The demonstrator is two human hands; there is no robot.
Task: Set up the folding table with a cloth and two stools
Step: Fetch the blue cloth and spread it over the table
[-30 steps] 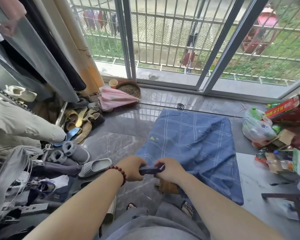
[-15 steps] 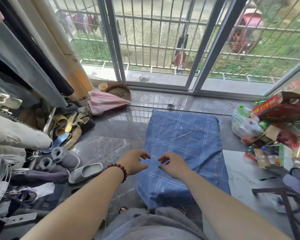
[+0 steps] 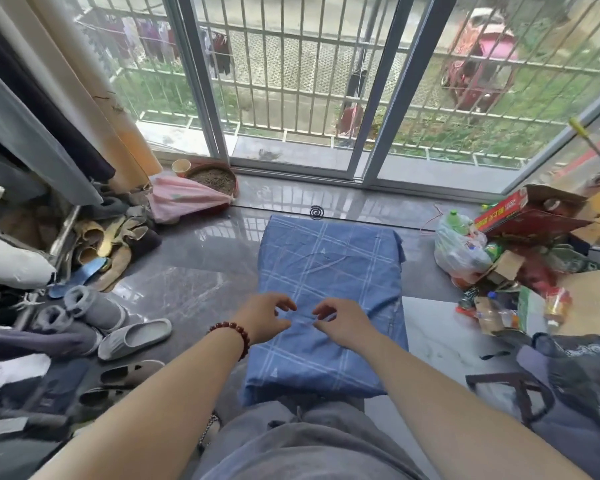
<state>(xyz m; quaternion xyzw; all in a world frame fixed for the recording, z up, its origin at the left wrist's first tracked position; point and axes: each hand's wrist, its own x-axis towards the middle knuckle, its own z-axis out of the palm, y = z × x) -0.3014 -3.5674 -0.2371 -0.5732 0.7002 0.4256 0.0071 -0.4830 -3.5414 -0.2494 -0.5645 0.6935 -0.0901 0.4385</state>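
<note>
Glossy grey marble-look floor (image 3: 194, 282), metal-framed sliding glass doors (image 3: 201, 81) across the far side, barred railing (image 3: 291, 64) beyond (grass (image 3: 499, 140) and hanging laundry (image 3: 146, 39) outside), curtains (image 3: 84, 81) at left, heap of shoes (image 3: 111, 244) beneath, cardboard boxes (image 3: 534, 216) and plastic bag (image 3: 454, 251) at right, soft daylight.

**Bright Daylight, Bent Edges**

Daylight comes in through the glass doors (image 3: 291, 81) at the far end, so the room is bright. The shiny grey floor (image 3: 201, 258) near them shows pale glare and stripes of light. Shadows are soft. A dark strip sits under the near edge of the blue cloth (image 3: 326, 265). The left side, by the hanging clothes (image 3: 32, 126), is dimmer. The wide lens bends things: the door frames lean outward and the bottom corners look stretched. The whole picture is a little soft, and the fingers of the left hand (image 3: 264, 317) and right hand (image 3: 342, 323) look slightly smeared.
</note>
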